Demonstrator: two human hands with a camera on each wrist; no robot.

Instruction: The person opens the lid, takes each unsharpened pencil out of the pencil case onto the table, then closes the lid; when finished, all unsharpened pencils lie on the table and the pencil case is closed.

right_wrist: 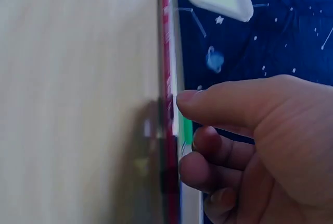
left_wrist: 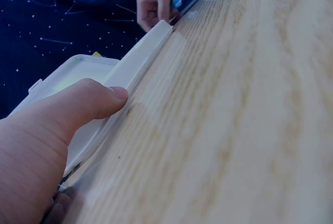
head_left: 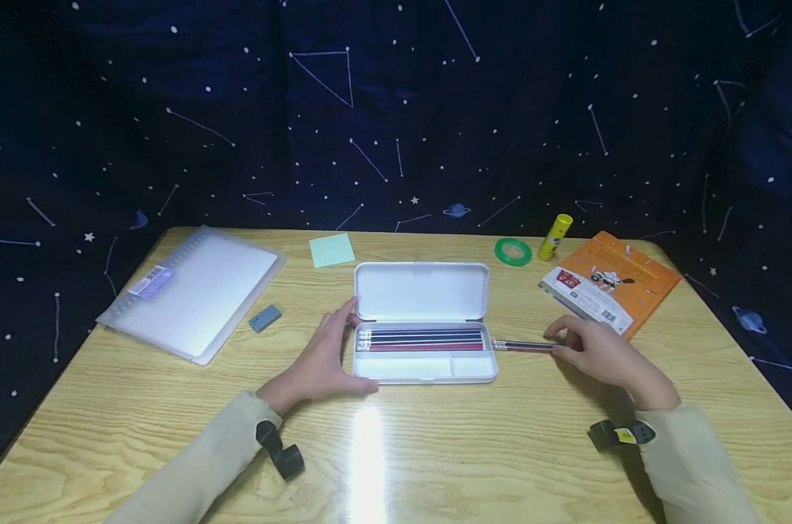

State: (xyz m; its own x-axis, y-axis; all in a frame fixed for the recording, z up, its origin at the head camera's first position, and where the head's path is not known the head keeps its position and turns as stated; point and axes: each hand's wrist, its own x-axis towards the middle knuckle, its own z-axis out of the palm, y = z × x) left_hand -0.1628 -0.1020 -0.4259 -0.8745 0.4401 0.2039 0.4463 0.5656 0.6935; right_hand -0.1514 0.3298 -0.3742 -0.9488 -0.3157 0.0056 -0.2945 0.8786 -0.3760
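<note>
**Starry cloth behind a wooden table; loose pencils just right of the pencil case**

From my remote seat, I see a translucent folder well left of the pencil case, then a blue-grey eraser nearer to it. At the case's left end, my left hand grips it, thumb along the near wall, fingers by the hinge corner. If that hold slackened, I judge the case could turn when bumped; if those fingers knocked the raised lid, it could drop over the row of pencils inside.

Right of the case, my right hand has its thumb and bent fingers at the loose pencils; whether they pinch or only straddle them, I cannot tell. Pushed left this low, the pencils could butt the case's right wall and shove it. A weak hold at one end could let them splay or roll apart.

The loose pencils' long axis runs left to right, nearly in line with the case's length and the row inside. Their silver-capped ends point left, at the case; the rest runs rightward, away from it, behind my right hand in the head view.
</note>
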